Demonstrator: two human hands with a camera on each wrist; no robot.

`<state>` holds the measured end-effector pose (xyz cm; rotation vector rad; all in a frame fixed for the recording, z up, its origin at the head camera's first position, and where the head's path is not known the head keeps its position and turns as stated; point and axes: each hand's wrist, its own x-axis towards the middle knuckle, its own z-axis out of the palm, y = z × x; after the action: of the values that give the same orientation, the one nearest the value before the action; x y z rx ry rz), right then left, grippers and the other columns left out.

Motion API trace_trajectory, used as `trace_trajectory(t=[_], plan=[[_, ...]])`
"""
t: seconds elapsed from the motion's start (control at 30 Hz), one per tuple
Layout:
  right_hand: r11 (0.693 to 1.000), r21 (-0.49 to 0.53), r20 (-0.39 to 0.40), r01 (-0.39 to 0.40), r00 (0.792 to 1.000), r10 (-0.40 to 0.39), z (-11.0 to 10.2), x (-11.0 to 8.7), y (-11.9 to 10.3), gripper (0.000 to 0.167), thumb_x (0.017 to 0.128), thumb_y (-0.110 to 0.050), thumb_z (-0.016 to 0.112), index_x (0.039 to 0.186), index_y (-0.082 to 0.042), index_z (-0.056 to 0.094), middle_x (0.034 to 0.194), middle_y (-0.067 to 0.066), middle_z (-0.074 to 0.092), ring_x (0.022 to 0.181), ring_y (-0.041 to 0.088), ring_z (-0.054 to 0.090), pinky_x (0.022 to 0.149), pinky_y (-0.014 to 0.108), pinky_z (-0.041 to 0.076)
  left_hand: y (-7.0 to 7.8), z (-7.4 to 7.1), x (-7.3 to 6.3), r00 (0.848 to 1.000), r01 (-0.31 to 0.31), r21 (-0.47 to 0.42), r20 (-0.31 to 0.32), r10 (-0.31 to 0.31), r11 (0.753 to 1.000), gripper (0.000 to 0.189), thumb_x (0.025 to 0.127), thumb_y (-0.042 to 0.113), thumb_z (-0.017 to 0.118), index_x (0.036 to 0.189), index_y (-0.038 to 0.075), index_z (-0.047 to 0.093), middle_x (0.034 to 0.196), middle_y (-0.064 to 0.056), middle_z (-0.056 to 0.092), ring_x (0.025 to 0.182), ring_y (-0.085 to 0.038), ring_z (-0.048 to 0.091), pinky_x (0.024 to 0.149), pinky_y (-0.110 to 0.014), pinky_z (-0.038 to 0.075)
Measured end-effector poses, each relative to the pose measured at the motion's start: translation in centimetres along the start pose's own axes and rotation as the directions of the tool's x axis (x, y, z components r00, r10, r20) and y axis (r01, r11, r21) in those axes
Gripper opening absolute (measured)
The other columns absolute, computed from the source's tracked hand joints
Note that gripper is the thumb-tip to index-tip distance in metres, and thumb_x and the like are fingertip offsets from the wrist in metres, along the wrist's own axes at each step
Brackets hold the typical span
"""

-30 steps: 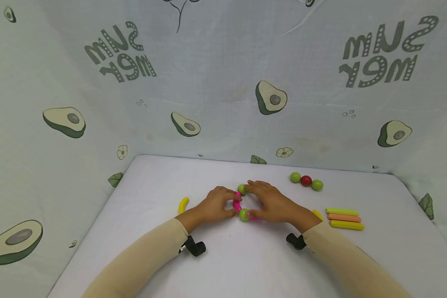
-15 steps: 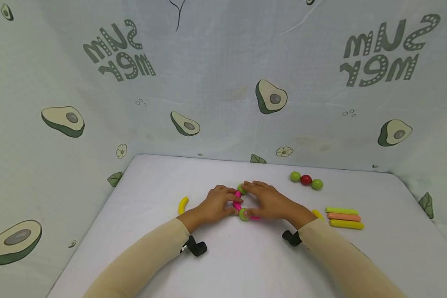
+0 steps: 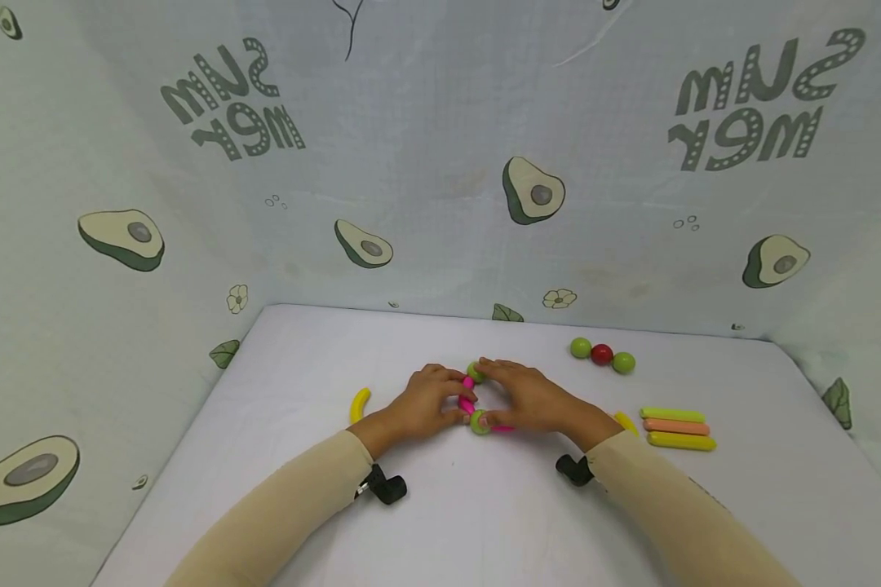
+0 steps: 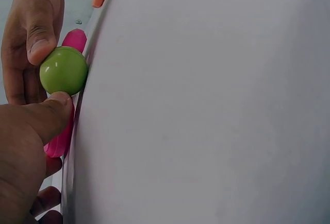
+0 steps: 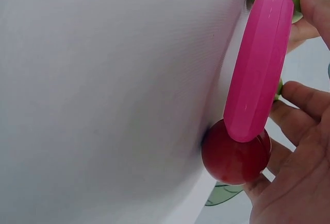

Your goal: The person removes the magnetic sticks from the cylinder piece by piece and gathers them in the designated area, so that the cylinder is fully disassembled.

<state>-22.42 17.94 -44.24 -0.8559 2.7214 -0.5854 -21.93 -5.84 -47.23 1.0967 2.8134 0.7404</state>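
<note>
In the head view my left hand (image 3: pixel 429 403) pinches a pink curved stick (image 3: pixel 466 399) standing between two green balls. Its thumb tip meets the near green ball (image 4: pixel 64 71) in the left wrist view. My right hand (image 3: pixel 532 398) arches over the space to the right. Its thumb presses the near ball, and its fingertips are on the far green ball (image 3: pixel 475 372). A second pink stick (image 5: pixel 259 64) runs from the near ball to a red ball (image 5: pixel 236 154), which my right hand hides in the head view.
A row of green and red balls (image 3: pixel 602 355) lies at the back right. Yellow-green, orange and yellow sticks (image 3: pixel 681 441) lie together on the right. One yellow curved stick (image 3: pixel 360 404) is beside my left wrist, another yellow piece (image 3: pixel 626 422) by my right.
My right hand and forearm have shifted slightly left, the thumb staying on the near green ball. My left hand holds nearly the same place.
</note>
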Motion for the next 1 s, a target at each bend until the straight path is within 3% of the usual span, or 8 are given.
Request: trace_trajectory(t=[0.67, 1.0], plan=[[1.0, 0.019, 0.007, -0.001, 1.0, 0.001, -0.02, -0.22, 0.22, 0.096, 0.082, -0.053, 0.082, 0.158, -0.013, 0.04, 0.162, 0.007, 0.038, 0.149, 0.033, 0.032, 0.117, 0.056, 0.029, -0.1, 0.39, 0.0, 0.999, 0.014, 0.005, -0.051, -0.014, 1.0, 0.02, 0.09, 0.035, 0.08, 0.106, 0.024, 0.077, 0.125, -0.006, 0.061, 0.125, -0.028, 0.049, 0.106, -0.051, 0.038], [1.0, 0.024, 0.004, -0.006, 1.0, 0.005, -0.07, -0.28, 0.16, 0.096, 0.081, -0.054, 0.083, 0.158, -0.013, 0.041, 0.162, 0.007, 0.038, 0.149, 0.032, 0.033, 0.118, 0.054, 0.03, 0.14, -0.52, -0.13, 0.999, 0.032, 0.029, -0.006, -0.032, 0.999, 0.029, 0.09, 0.031, 0.079, 0.116, 0.019, 0.076, 0.126, -0.005, 0.064, 0.126, -0.026, 0.051, 0.11, -0.041, 0.039]])
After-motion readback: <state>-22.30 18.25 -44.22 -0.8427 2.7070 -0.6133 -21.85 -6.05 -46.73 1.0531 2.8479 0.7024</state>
